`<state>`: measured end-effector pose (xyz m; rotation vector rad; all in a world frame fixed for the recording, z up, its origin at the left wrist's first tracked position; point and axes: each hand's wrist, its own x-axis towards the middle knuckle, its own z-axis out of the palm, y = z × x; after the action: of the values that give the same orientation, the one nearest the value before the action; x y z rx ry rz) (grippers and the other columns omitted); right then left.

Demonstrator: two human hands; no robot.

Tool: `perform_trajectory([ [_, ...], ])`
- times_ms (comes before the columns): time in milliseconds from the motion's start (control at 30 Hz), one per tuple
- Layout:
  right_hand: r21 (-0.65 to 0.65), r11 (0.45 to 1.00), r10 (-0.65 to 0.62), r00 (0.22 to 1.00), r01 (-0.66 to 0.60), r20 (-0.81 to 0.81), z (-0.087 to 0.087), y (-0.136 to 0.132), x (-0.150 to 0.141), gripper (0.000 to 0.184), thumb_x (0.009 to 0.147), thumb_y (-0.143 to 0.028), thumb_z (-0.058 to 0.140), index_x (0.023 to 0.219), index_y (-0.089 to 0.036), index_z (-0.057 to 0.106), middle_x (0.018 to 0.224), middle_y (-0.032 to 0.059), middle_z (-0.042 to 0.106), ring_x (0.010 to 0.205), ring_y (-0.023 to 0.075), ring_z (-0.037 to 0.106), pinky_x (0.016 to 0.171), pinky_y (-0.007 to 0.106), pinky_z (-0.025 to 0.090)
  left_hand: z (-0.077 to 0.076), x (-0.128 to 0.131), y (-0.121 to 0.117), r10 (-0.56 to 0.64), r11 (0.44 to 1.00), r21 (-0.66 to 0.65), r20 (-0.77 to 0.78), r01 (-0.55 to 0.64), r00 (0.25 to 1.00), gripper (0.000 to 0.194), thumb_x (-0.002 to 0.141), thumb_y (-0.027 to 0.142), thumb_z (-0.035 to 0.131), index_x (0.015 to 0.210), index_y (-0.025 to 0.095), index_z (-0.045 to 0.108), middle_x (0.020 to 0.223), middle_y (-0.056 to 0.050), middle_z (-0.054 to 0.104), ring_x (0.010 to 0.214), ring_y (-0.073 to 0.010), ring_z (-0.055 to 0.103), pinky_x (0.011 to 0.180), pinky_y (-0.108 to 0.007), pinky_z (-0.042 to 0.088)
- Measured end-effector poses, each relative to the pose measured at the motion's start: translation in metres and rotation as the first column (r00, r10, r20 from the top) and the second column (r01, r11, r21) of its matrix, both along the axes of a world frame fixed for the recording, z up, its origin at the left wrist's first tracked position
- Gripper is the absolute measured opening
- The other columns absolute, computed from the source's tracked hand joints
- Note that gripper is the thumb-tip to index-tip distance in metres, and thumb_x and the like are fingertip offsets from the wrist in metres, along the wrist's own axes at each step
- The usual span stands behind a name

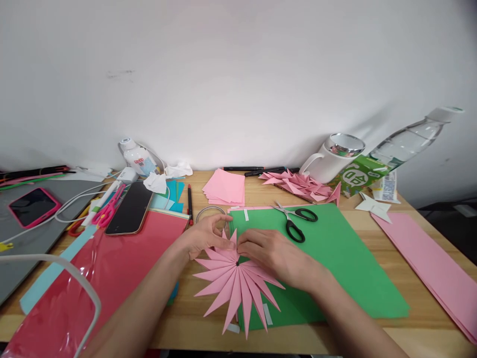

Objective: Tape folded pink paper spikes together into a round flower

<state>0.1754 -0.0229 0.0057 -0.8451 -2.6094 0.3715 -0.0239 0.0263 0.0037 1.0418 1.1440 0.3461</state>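
Note:
A pink folded-paper star [227, 291] with many narrow points fans out round a small dark centre, partly over green sheets and partly over bare wood. At its upper left edge, my left hand [206, 233] is closed on the paper, thumb on top and forefinger stretched out. Opposite it, my right hand [278, 256] pinches the star near its upper right side, with the fingertips bent in and the back of the hand hiding several points. Black-handled scissors [294, 223] lie partly open on the green paper [343, 263], just beyond my right hand.
Pink paper squares [225, 186] and pink folded pieces [301, 186] lie at the back, near a white mug [331, 159] and a tilted water bottle [410, 139]. A phone [130, 209] rests on red paper [122, 263] at left. Long pink sheets [428, 263] lie right.

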Motion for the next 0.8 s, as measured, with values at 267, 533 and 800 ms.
perform_trajectory([
  [267, 0.065, 0.998, -0.015, 1.000, 0.014, 0.024, -0.006, -0.003, 0.000, 0.023, 0.093, -0.007, 0.041, 0.081, -0.014, 0.060, 0.088, 0.0058, 0.062, 0.072, 0.0140, 0.053, 0.063, 0.026, 0.040, -0.002, 0.000, 0.000, -0.013, 1.000, 0.009, -0.021, 0.014, 1.000, 0.088, 0.048, 0.022, 0.084, 0.128, 0.013, 0.048, 0.052, 0.008, 0.051, 0.050, -0.0107, 0.048, 0.049, -0.021, 0.034],
  [533, 0.077, 0.997, 0.001, 1.000, -0.003, 0.021, -0.005, -0.002, -0.002, 0.027, 0.094, -0.008, 0.039, 0.075, -0.015, 0.057, 0.085, 0.0058, 0.062, 0.069, 0.0133, 0.052, 0.059, 0.027, 0.037, -0.005, 0.000, 0.001, -0.031, 0.999, 0.019, -0.031, 0.031, 0.999, 0.089, 0.050, 0.018, 0.083, 0.130, 0.012, 0.045, 0.051, 0.009, 0.049, 0.050, -0.0094, 0.046, 0.050, -0.021, 0.034],
  [800, 0.042, 0.997, -0.058, 0.995, 0.062, -0.082, -0.012, -0.003, -0.007, 0.025, 0.085, -0.003, 0.043, 0.068, -0.015, 0.057, 0.078, 0.0052, 0.064, 0.064, 0.0130, 0.052, 0.057, 0.026, 0.037, -0.001, 0.002, -0.001, -0.031, 0.999, 0.026, -0.045, 0.032, 0.999, 0.092, 0.047, 0.019, 0.085, 0.130, 0.013, 0.045, 0.048, 0.010, 0.046, 0.048, -0.0088, 0.043, 0.047, -0.020, 0.031],
])
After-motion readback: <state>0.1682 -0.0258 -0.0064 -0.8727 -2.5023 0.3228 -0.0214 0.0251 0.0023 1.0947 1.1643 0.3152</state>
